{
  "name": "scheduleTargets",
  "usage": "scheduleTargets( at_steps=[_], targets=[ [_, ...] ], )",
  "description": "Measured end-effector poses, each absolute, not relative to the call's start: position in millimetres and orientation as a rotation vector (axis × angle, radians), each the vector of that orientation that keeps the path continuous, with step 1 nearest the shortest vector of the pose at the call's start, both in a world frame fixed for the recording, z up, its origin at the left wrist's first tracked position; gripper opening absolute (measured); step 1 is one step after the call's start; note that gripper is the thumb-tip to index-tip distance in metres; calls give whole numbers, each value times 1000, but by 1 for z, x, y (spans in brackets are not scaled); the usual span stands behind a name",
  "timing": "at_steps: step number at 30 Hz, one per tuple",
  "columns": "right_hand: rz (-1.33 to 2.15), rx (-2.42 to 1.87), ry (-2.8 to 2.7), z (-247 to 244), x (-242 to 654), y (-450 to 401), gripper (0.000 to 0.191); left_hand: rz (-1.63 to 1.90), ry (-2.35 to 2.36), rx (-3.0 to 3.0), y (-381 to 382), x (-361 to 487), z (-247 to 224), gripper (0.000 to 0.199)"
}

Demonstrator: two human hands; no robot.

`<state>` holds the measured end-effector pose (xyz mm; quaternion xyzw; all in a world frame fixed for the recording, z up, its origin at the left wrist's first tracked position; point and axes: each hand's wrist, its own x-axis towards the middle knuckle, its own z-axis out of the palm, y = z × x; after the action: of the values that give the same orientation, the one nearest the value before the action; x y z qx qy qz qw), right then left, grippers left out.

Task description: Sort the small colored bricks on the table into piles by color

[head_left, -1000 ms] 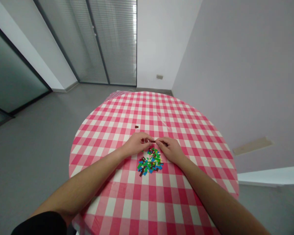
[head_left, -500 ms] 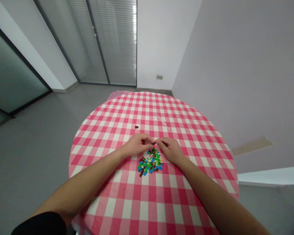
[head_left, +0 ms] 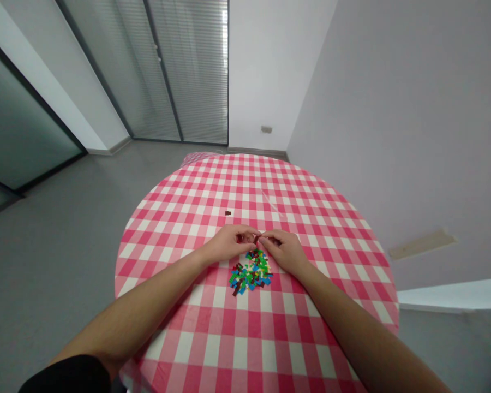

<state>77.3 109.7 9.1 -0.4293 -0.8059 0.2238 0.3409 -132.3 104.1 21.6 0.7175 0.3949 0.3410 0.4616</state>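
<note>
Where gingham (head_left: 213, 338) ends, floor (head_left: 77, 229) shows.

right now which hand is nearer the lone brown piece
Left: the left hand is on the near side of the lone brown piece; the right hand is farther, off to its right.

Pink gingham tablecloth (head_left: 241, 344), grey floor (head_left: 65, 234), glass partition (head_left: 126, 65) with blinds (head_left: 200, 71), pale right-hand wall (head_left: 393, 109) with tan patch (head_left: 423, 244).

The tablecloth (head_left: 253, 338) is checked pink and white; the pile (head_left: 251, 277) mixes green, blue, brown, yellow.
</note>
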Motion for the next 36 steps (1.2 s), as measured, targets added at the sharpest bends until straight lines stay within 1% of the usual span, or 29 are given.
scheduleTargets(
  at_steps=[7,10,13,17,22,26,36],
  targets=[
    [576,-1158,-2081,13,76,108,19,833,1006,1753,105,-134,25,24],
    [594,-1195,-2087,15,76,108,18,959,1164,1788,111,-141,27,23],
    [617,-1242,-2083,15,77,108,19,1120,1363,1855,122,-157,29,27],
    [641,-1259,-2083,13,77,109,19,1230,1611,1878,141,-184,22,24],
    [649,-1251,-2086,11,79,109,20,1025,1813,1974,156,-204,7,30],
    [659,-1269,-2083,10,79,110,20,835,1971,2055,157,-204,4,29],
    [685,-1269,-2082,10,78,111,20,633,2037,2118,155,-196,9,31]
  ],
)
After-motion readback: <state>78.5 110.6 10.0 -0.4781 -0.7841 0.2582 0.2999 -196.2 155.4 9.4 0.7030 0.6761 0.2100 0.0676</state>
